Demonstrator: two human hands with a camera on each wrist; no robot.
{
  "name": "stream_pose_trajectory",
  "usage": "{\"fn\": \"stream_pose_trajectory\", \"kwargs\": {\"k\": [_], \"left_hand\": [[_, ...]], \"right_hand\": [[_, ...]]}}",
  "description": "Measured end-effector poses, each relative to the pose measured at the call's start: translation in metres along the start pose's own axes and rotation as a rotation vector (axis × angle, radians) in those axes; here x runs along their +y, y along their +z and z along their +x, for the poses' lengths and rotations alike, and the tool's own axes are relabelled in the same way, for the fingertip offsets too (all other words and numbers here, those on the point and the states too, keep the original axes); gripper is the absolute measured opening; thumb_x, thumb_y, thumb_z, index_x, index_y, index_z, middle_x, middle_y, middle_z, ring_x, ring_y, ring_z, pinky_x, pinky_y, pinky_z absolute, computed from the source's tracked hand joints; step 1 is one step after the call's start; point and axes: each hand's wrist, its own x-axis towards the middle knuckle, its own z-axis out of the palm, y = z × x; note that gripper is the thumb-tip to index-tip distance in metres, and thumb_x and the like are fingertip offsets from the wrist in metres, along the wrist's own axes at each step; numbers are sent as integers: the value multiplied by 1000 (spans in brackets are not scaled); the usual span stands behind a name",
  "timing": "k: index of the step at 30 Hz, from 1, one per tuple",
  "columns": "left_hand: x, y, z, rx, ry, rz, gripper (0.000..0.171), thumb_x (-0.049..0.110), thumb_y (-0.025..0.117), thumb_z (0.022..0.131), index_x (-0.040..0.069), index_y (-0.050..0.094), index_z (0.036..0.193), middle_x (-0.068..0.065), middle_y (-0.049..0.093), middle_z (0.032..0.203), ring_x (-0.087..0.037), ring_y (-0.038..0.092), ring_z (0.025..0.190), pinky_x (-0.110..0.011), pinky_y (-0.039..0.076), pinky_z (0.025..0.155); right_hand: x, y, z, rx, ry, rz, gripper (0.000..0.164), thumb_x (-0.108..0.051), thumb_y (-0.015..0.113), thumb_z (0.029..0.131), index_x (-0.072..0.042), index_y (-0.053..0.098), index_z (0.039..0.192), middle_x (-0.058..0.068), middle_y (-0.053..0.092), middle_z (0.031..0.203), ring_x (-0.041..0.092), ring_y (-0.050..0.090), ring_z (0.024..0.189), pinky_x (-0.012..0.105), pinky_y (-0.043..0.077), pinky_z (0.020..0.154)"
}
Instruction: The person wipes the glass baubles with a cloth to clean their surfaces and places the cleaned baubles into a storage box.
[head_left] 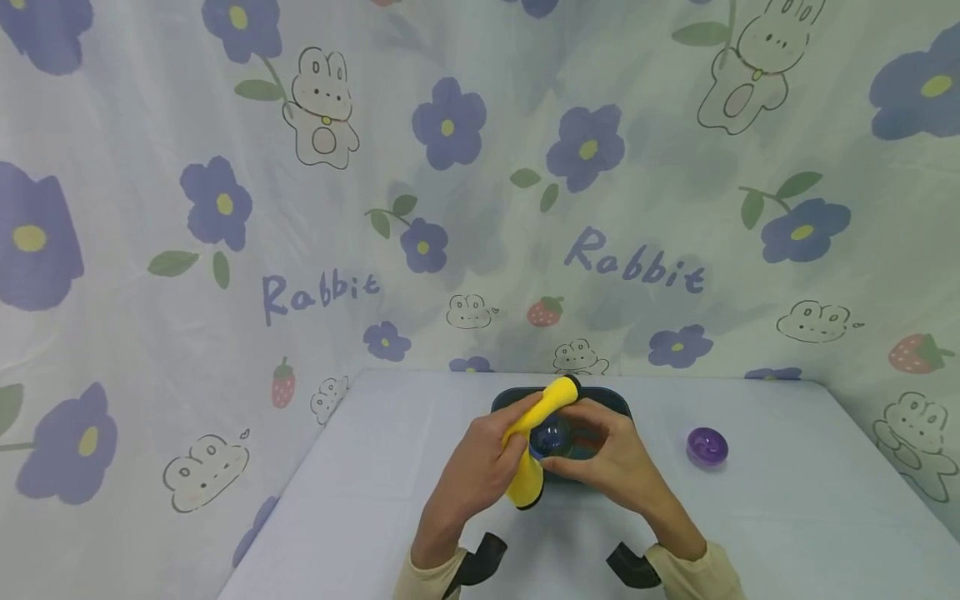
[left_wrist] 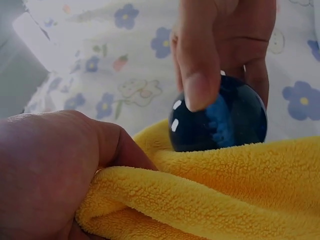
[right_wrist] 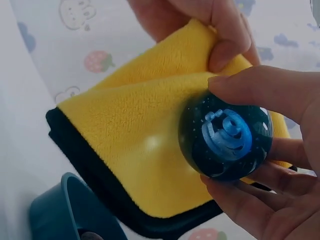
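Left hand [left_wrist: 55,170] pinches the cloth [right_wrist: 145,155]; right hand [head_left: 620,462] grips the ball [right_wrist: 227,140] between thumb and fingers, near the tub [right_wrist: 47,210]; a push from the cloth could make that slick ball slip, dropping it against the tub.

Handwritten purple lettering [head_left: 321,296] on the flower-and-bunny patterned fabric backdrop [head_left: 510,242] reads “Rabbit” — a second “Rabbit” [head_left: 636,265] stands to its right, sloping downward.
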Motion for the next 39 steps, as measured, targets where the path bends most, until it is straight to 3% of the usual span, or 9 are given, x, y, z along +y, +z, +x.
{"fn": "stream_pose_trajectory", "kwargs": {"k": [6,13,20,27,39], "left_hand": [[-7,0,2,-19,-13,-28,55,4,44,97,14,56,150,-4,64,96,-6,48,62,-23,48,66],[-9,0,3,-36,-15,-64,54,5,43,99,14,53,151,-4,68,106,-9,57,72,-23,52,71],[-10,1,3,-59,-34,-91,53,9,43,100,14,50,153,-4,70,106,-11,62,78,-24,54,73],[-7,1,4,-90,-64,-109,55,9,44,99,10,48,154,-5,66,99,-10,60,73,-23,53,68],[-6,3,3,-107,-94,-107,57,11,44,98,9,47,155,-6,69,103,-11,62,74,-23,54,69]], "right_hand": [[-2,1,-1,-2,-38,39,54,-14,91,76,-12,70,125,6,69,126,11,71,105,28,61,87],[-4,2,-2,46,-70,74,51,-8,89,76,-11,72,124,9,70,122,9,72,101,29,62,83],[-3,1,-1,106,-124,87,54,-1,88,75,-8,71,126,15,69,122,8,72,105,29,62,83],[-2,0,0,178,-115,114,57,4,86,75,-6,68,129,17,66,127,5,71,113,25,60,89],[4,-6,2,176,-95,88,54,-1,85,79,-5,66,129,19,68,128,3,69,113,22,58,91]]}}
